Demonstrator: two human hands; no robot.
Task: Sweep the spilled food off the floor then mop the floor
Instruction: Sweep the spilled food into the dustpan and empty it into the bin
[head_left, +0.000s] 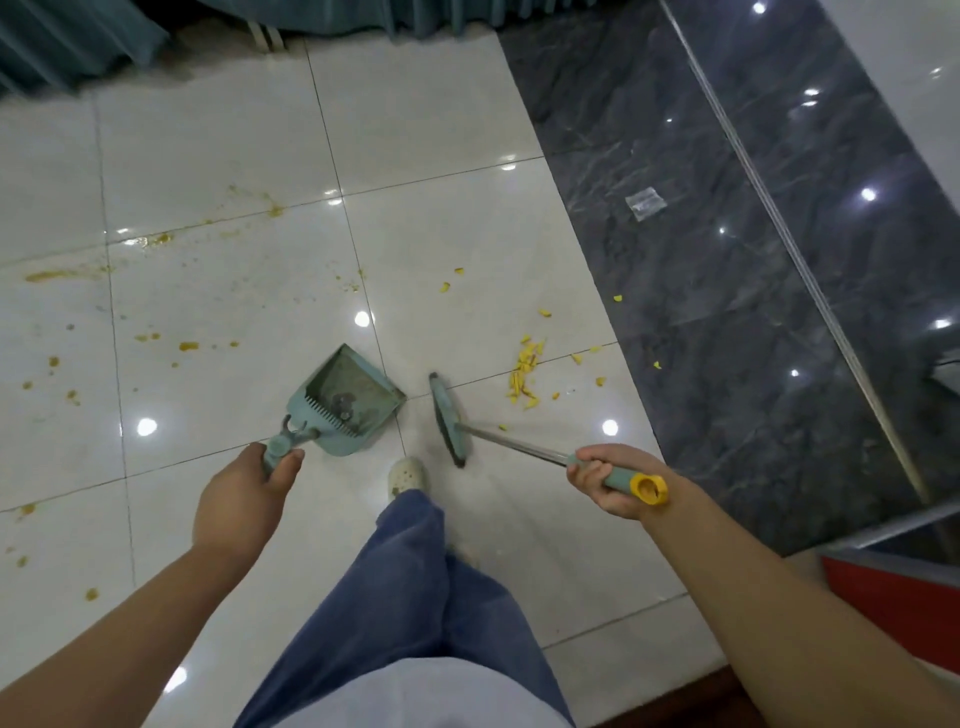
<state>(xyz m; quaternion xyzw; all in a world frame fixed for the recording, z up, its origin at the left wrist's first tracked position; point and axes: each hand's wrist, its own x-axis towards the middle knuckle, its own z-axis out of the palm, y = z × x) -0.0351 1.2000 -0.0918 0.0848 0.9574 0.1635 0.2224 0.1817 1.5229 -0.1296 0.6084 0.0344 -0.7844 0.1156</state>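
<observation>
My left hand grips the handle of a teal dustpan that sits on the white tile floor, with some grey debris inside it. My right hand holds the teal, yellow-capped handle of a broom; the broom head stands on the floor just right of the dustpan. A heap of yellow food pieces lies to the right of the broom head. Loose yellow bits are scattered around it, some on the dark tiles. Orange-brown sauce smears spread over the tiles at the left.
My foot in a white clog stands between dustpan and broom. Dark marble flooring with a clear scrap of wrapper lies to the right, edged by a metal strip. Teal curtains hang at the top. A red object is at the lower right.
</observation>
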